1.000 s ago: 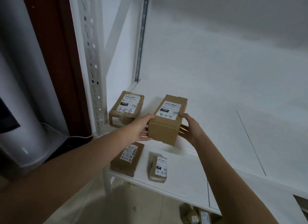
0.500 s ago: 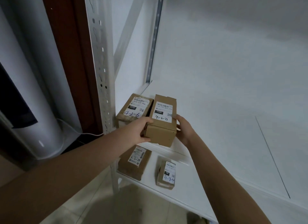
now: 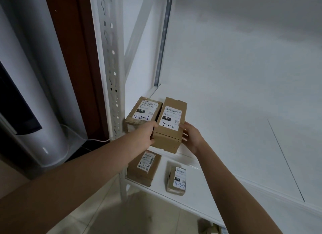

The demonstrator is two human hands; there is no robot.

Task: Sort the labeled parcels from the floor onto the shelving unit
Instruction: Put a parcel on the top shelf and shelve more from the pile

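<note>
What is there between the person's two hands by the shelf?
The head view shows a cardboard parcel marked 4-2-71 between the left hand and the right hand; both hold its sides.

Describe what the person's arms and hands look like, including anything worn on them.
The left forearm and right forearm are bare to the frame edge, no sleeve in view. The left hand and right hand wear no gloves; no watch, ring, bracelet or marking shows on the visible wrists or fingers.
</note>
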